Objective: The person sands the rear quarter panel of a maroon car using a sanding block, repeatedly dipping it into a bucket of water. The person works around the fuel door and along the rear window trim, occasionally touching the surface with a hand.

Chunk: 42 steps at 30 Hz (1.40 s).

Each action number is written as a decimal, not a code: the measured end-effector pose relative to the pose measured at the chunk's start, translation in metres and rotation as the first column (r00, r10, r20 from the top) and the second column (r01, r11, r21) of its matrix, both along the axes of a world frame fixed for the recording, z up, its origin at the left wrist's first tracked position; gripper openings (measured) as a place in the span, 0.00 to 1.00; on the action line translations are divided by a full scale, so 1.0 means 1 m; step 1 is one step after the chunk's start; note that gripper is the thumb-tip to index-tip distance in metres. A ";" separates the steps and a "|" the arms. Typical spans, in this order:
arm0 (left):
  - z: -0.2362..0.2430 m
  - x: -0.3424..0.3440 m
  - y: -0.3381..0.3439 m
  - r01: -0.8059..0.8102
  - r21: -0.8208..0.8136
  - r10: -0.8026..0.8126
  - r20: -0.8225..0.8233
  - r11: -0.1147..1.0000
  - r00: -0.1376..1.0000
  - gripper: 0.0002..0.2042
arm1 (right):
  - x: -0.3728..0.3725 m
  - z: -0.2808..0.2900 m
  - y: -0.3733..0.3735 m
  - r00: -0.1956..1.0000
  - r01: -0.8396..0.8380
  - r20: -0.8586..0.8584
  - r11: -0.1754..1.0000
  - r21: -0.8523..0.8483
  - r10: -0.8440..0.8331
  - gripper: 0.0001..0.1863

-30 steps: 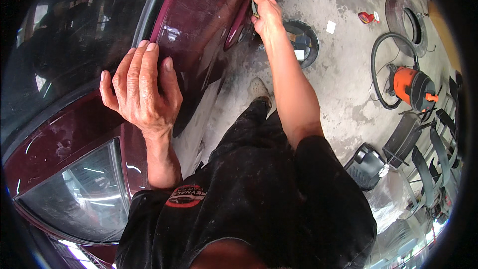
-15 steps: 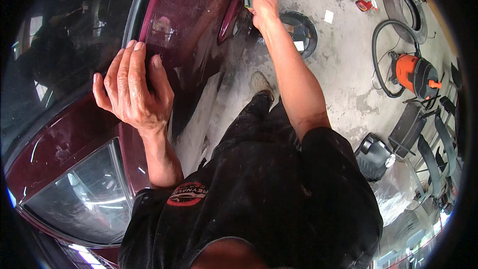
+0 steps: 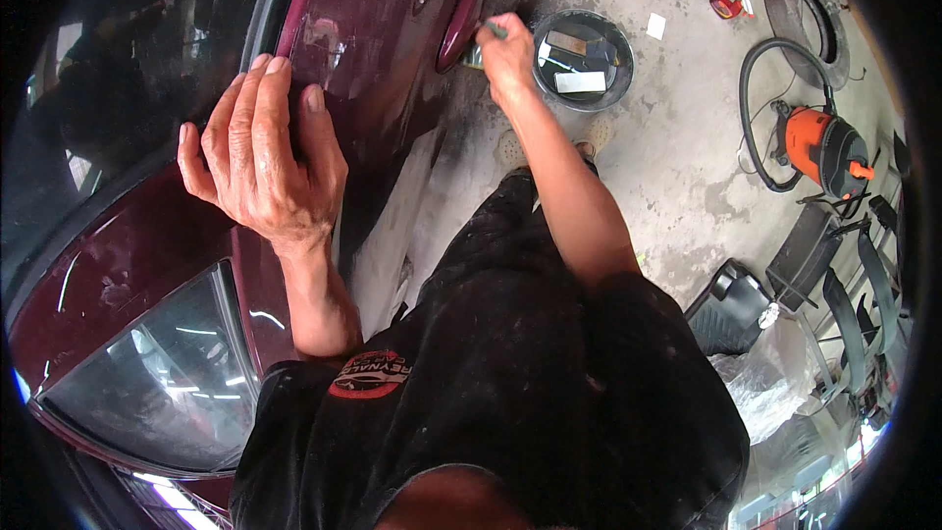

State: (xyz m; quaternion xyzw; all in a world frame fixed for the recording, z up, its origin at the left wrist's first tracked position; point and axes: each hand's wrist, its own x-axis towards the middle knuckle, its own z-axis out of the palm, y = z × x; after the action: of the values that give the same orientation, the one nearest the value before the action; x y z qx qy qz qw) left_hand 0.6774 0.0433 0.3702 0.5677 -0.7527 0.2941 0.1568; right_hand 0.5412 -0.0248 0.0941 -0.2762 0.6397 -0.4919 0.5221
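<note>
A dark red car fills the left side, its painted panel (image 3: 368, 29) running alongside a dark window (image 3: 128, 118). My left hand (image 3: 270, 157) lies flat on the car beside the window's edge, fingers stretched and slightly spread. Farther forward, my right hand (image 3: 508, 57) is closed around a thin grey-green pad (image 3: 496, 29), perhaps sandpaper; the fingers hide much of it. This hand is beside the lower end of a raised, glossy dark red part (image 3: 461, 20) on the car's side. Whether the pad touches the car, I cannot tell.
Right of my right hand, a round black tub (image 3: 629, 69) stands on the concrete floor, holding a white block (image 3: 580, 82) and a brownish one. Farther right are an orange vacuum cleaner (image 3: 810, 142) with its hose, a tyre (image 3: 780, 15), a red bottle (image 3: 726, 7) and black car parts (image 3: 805, 250).
My right hand, with the pad, has come nearer to me, from beside the upper part of the raised red piece to its lower end. The left hand has barely shifted.
</note>
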 end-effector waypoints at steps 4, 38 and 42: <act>0.000 0.002 0.003 -0.029 -0.008 0.029 0.016 1.000 0.999 0.13 | 0.010 0.020 0.035 0.985 -0.168 0.055 0.985 0.035 0.166 0.06; -0.001 0.003 0.002 -0.030 0.006 0.030 0.046 1.000 0.999 0.13 | 0.019 0.025 0.050 0.976 -0.083 0.205 0.995 0.056 0.070 0.06; 0.001 0.001 0.002 -0.045 0.010 0.044 0.040 0.999 0.998 0.13 | 0.009 0.005 -0.004 0.986 0.075 0.146 0.997 0.005 -0.075 0.05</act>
State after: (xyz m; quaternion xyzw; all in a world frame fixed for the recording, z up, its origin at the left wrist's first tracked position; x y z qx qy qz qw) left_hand 0.6779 0.0451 0.3713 0.5793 -0.7445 0.3045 0.1319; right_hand 0.5504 -0.0289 0.0986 -0.2150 0.6096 -0.5303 0.5487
